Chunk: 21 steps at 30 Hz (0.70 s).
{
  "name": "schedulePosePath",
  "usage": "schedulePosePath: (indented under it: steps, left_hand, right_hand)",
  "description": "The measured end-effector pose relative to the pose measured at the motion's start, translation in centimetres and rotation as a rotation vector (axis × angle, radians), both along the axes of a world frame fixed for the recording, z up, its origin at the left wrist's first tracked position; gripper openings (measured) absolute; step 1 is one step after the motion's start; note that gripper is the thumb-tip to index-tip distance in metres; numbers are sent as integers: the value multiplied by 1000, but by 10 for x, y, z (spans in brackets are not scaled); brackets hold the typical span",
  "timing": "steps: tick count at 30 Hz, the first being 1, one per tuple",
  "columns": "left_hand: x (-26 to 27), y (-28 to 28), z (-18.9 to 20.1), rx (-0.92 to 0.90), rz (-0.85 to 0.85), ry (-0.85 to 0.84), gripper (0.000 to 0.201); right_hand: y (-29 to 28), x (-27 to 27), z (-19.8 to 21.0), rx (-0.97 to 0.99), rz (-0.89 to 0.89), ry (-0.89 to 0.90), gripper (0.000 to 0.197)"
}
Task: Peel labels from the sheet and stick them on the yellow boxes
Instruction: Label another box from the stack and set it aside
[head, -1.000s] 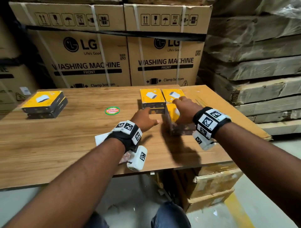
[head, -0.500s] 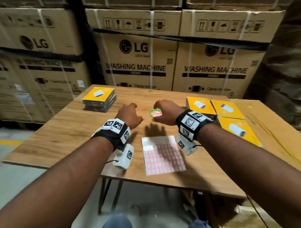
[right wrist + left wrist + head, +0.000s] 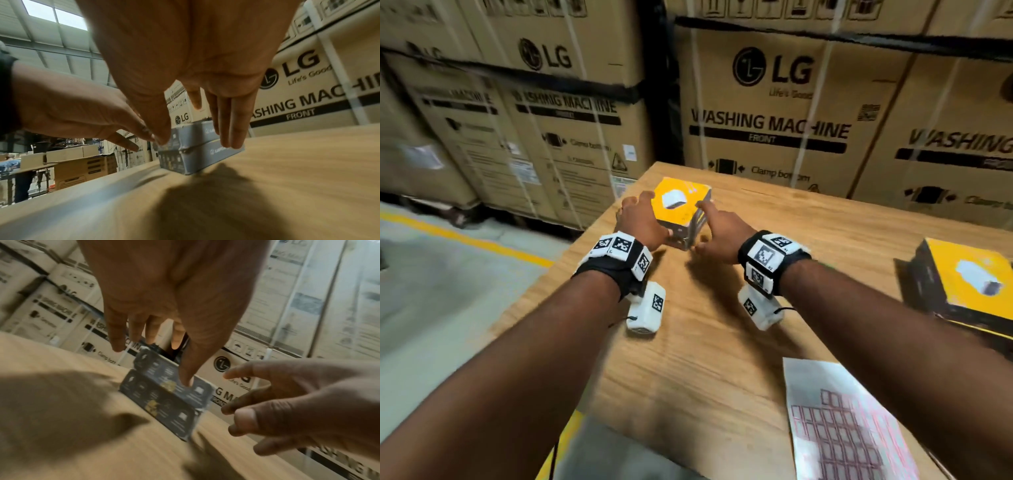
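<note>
Two yellow-topped boxes with dark sides form a stack [image 3: 681, 205] at the table's far left corner. My left hand [image 3: 642, 216] reaches round its left side, fingers straight, and in the left wrist view its thumb touches the dark near face of the stack [image 3: 164, 395]. On the stack's right side my right hand [image 3: 714, 222] is held with straight fingers [image 3: 230, 138] lying against the dark wall. The label sheet [image 3: 849, 425], white with pink rows, lies flat at the near right. Neither hand holds a label.
Another yellow box [image 3: 969, 284] sits at the right edge of the head view. The wooden table [image 3: 722, 342] ends just left of the stack, over grey floor. Large washing-machine cartons [image 3: 774, 102] wall the back. A person stands far off [image 3: 20, 178].
Both hands left the yellow boxes on the right, crossed the middle of the table and arrived on either side of the stack at the far left. The head view swung left.
</note>
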<state>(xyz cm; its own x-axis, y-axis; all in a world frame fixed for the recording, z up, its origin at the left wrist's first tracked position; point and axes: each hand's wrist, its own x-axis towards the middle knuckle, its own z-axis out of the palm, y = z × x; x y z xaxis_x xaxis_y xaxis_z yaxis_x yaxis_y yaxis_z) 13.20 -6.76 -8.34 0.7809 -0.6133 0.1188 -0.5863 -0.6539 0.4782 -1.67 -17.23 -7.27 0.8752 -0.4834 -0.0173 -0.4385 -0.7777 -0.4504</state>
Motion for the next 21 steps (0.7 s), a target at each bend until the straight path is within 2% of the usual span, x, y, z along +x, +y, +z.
schedulePosePath:
  steps: [3,6,9,13,15,21]
  left_hand:
    - [14,0,-3,35,-38,152,99]
    - [13,2,-1,-1,-75,209,101]
    - [1,4,11,-3,-89,221,97]
    - [-23,8,32,-25,-73,240,89]
    - [-35,11,43,-60,-66,241,84]
    - [-71,28,70,-242,-79,253,67]
  right_hand:
    - [7,24,-8,100,-14,1,90]
    - [12,36,-13,175,-112,-63,79]
    - [15,34,-4,232,-197,-113,72]
    - [16,18,23,301,-238,-110,83]
    - [19,8,37,331,-269,-109,82]
    - [24,-30,69,295,-377,-205,62]
